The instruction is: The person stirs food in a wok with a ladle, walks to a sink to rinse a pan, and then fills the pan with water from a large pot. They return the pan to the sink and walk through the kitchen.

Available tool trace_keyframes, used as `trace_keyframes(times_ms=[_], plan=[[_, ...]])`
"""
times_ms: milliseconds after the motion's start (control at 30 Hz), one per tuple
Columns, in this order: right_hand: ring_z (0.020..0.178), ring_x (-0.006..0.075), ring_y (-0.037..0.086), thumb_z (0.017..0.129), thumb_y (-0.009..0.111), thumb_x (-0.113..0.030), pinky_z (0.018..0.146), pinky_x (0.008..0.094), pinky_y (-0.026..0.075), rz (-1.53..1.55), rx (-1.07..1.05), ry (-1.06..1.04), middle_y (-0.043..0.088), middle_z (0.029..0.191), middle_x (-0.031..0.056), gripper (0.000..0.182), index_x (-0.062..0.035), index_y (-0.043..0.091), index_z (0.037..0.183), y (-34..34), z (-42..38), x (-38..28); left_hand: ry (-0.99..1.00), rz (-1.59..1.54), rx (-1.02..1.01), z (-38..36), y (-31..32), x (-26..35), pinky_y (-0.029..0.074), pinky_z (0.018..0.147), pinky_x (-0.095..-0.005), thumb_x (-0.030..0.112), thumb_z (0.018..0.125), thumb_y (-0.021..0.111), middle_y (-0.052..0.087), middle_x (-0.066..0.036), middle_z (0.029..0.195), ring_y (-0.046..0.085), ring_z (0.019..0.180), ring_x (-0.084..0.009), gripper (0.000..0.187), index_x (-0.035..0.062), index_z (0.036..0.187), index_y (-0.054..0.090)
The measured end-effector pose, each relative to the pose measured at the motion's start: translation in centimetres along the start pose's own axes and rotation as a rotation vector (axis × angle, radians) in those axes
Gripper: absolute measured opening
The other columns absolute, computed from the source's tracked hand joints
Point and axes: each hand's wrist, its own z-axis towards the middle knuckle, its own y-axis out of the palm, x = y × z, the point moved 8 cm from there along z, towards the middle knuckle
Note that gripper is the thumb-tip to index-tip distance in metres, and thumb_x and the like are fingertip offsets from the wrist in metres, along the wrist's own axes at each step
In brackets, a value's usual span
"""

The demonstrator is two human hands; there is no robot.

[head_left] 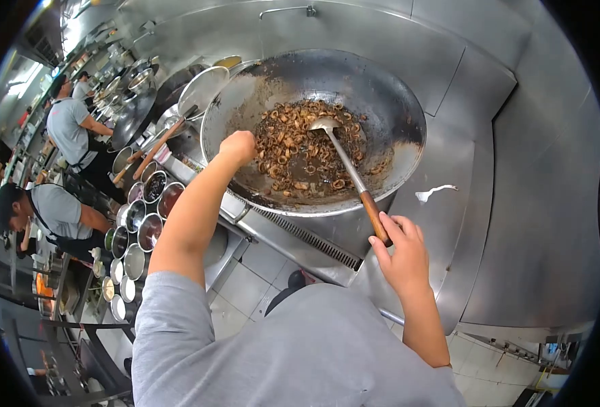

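Note:
A large wok (pixel 388 88) holds many brown, ring-shaped food pieces (pixel 283 146) in a dark, oily sauce. My right hand (pixel 405 254) grips the wooden end of a ladle (pixel 346 161), near the wok's lower right side. The ladle's metal bowl rests face down on the food, towards the middle of the wok. Over the left part of the wok is my left hand (pixel 239 146), closed in a fist. Its fingers are turned away from me, so anything inside them is hidden.
Several metal pots with sauces and ingredients (pixel 150 230) stand on the left. Beyond the wok's left rim is a round strainer (pixel 205 88). Two nearby people (pixel 66 122) work at the far left. A white scrap (pixel 435 193) lies on the steel counter (pixel 449 163); a tap (pixel 286 11) is behind.

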Motion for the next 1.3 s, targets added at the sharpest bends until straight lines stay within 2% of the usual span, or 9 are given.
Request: trace_keyframes(times_ms=[267, 400, 500, 567, 800, 833, 1033, 1133, 1300], plan=[[0.116, 0.0349, 0.06, 0.088, 0.078, -0.023, 0.096, 0.044, 0.051, 0.08, 0.041, 0.021, 0.061, 0.132, 0.0174, 0.054, -0.0108, 0.064, 0.138, -0.1, -1.7, 1.2, -0.087, 0.207, -0.212, -0.8, 1.4, 0.5, 0.057, 0.097, -0.0429, 0.011, 0.093, 0.061, 0.071, -0.016, 0.126, 0.068, 0.119, -0.0334, 0.026, 0.0064, 0.114, 0.076], [0.117, 0.0351, 0.059, 0.087, 0.079, -0.021, 0.097, 0.0431, 0.051, 0.064, 0.077, 0.055, 0.059, 0.134, 0.0174, 0.054, -0.0097, 0.064, 0.137, 0.4, -1.7, 1.1, -0.034, 0.251, -0.246, 1.9, 4.4, 0.8, 0.057, 0.096, -0.0439, 0.013, 0.092, 0.064, 0.072, -0.016, 0.124, 0.069, 0.116, -0.0342, 0.026, 0.0079, 0.114, 0.076], [0.117, 0.0355, 0.058, 0.086, 0.079, -0.021, 0.097, 0.0431, 0.05, 0.057, 0.087, 0.066, 0.058, 0.137, 0.0173, 0.054, -0.009, 0.064, 0.136, 0.8, -1.4, 0.8, 0.219, 0.3, -0.333, 3.4, 6.2, 3.5, 0.057, 0.095, -0.0451, 0.015, 0.09, 0.067, 0.072, -0.014, 0.122, 0.068, 0.116, -0.0341, 0.026, 0.01, 0.114, 0.076], [0.118, 0.0357, 0.057, 0.085, 0.08, -0.021, 0.098, 0.0432, 0.049, 0.057, 0.12, 0.074, 0.057, 0.138, 0.0165, 0.054, -0.0088, 0.065, 0.135, 1.2, -1.4, 0.7, 0.471, 0.246, -0.223, 4.1, 7.1, 6.1, 0.056, 0.096, -0.0449, 0.019, 0.085, 0.073, 0.069, -0.01, 0.121, 0.066, 0.115, -0.0313, 0.029, 0.0168, 0.114, 0.076], [0.118, 0.0353, 0.056, 0.085, 0.08, -0.021, 0.098, 0.0432, 0.049, 0.004, 0.161, 0.149, 0.055, 0.14, 0.016, 0.053, -0.0083, 0.066, 0.134, 1.8, -1.3, 0.0, 0.627, 0.486, -0.322, 5.6, 10.4, 9.0, 0.056, 0.095, -0.045, 0.011, 0.089, 0.067, 0.064, -0.011, 0.128, 0.064, 0.118, -0.0323, 0.031, 0.0166, 0.118, 0.074], [0.118, 0.0347, 0.056, 0.085, 0.08, -0.021, 0.098, 0.0429, 0.049, -0.006, 0.168, 0.164, 0.055, 0.14, 0.0158, 0.052, -0.0079, 0.067, 0.133, 1.8, -1.3, -0.1, 0.681, 0.436, -0.337, 5.3, 9.7, 9.4, 0.057, 0.091, -0.0462, 0.01, 0.089, 0.064, 0.068, -0.014, 0.123, 0.067, 0.114, -0.0349, 0.028, 0.0067, 0.114, 0.074], [0.118, 0.0332, 0.057, 0.084, 0.08, -0.016, 0.1, 0.0428, 0.048, 0.014, 0.256, 0.222, 0.052, 0.144, 0.0181, 0.051, -0.0058, 0.067, 0.132, 1.6, -2.4, -0.3, 0.712, 0.038, -0.066, 5.9, 4.3, 8.3, 0.057, 0.091, -0.0446, 0.016, 0.086, 0.065, 0.07, -0.014, 0.113, 0.068, 0.11, -0.0333, 0.024, 0.0097, 0.105, 0.078], [0.118, 0.0339, 0.057, 0.085, 0.078, -0.015, 0.103, 0.0441, 0.047, 0.014, 0.309, 0.24, 0.049, 0.147, 0.0212, 0.05, -0.0031, 0.067, 0.132, 2.0, -2.8, -0.1, 0.646, 0.291, -0.184, 6.8, 7.8, 5.8, 0.056, 0.09, -0.0467, 0.022, 0.085, 0.069, 0.068, -0.013, 0.105, 0.066, 0.108, -0.0349, 0.022, 0.0189, 0.105, 0.078], [0.121, 0.0334, 0.055, 0.092, 0.073, -0.025, 0.105, 0.0447, 0.046, 0.03, 0.469, 0.163, 0.042, 0.151, 0.0232, 0.052, 0.002, 0.063, 0.135, 1.0, -4.1, 0.0, 0.531, 0.144, -0.145, 4.2, 3.5, 4.6, 0.058, 0.086, -0.0465, 0.02, 0.086, 0.068, 0.074, -0.013, 0.103, 0.071, 0.099, -0.0344, 0.02, 0.0175, 0.102, 0.079]])
